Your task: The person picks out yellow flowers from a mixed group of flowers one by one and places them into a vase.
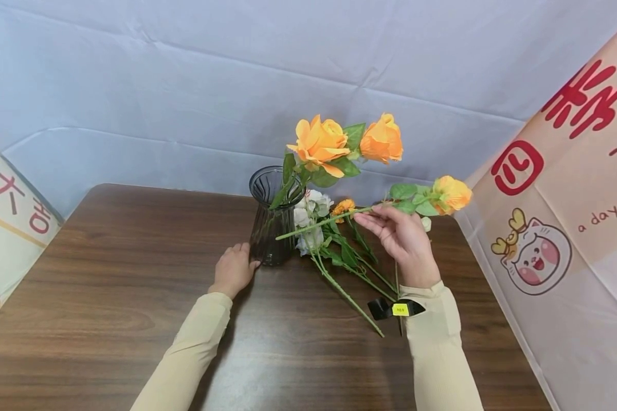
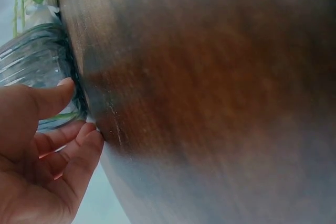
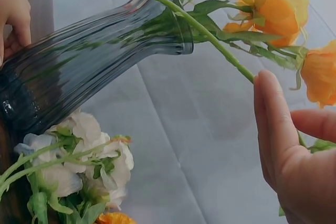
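Observation:
A dark, ribbed glass vase (image 1: pixel 271 228) stands on the table with two orange roses (image 1: pixel 320 142) in it, their blooms leaning right. Low on the vase, my left hand (image 1: pixel 235 268) grips the base, its thumb lying along the glass in the left wrist view. My right hand (image 1: pixel 403 242) pinches the green stem of a yellow-orange rose (image 1: pixel 451 195) between thumb and fingers. That rose lies nearly level in the air, bloom to the right. Its cut stem end points left and crosses in front of the vase in the head view; the right wrist view shows the stem passing across the vase's mouth.
White flowers (image 3: pixel 100 150) and another orange flower (image 1: pixel 343 209) lie on the table right of the vase, their long stems (image 1: pixel 347 294) reaching toward the near edge. A pale cloth backdrop (image 1: pixel 185 85) rises behind the brown table (image 1: pixel 108 297). Printed panels stand at both sides.

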The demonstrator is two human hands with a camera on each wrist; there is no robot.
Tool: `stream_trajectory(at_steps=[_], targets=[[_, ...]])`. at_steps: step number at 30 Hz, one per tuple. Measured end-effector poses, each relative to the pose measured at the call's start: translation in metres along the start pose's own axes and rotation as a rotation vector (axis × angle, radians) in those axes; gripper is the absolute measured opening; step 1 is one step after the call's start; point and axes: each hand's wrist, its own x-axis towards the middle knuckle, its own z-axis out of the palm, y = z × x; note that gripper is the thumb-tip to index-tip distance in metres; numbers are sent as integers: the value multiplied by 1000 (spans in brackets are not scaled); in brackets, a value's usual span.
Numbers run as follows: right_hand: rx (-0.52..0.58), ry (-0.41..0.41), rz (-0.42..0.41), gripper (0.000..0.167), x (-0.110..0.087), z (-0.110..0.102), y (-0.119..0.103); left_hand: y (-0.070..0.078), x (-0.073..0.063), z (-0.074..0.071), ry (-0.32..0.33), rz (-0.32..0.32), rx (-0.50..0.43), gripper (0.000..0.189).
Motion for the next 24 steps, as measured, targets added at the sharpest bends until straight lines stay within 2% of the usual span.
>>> stream_trajectory(at_steps=[5,24], targets=[[34,-6,-25,26,3,5,0,0,0,0,3,6,1,46],[87,-10,-23,26,8,14,-1,-1,0,0,-6,7,2,46]])
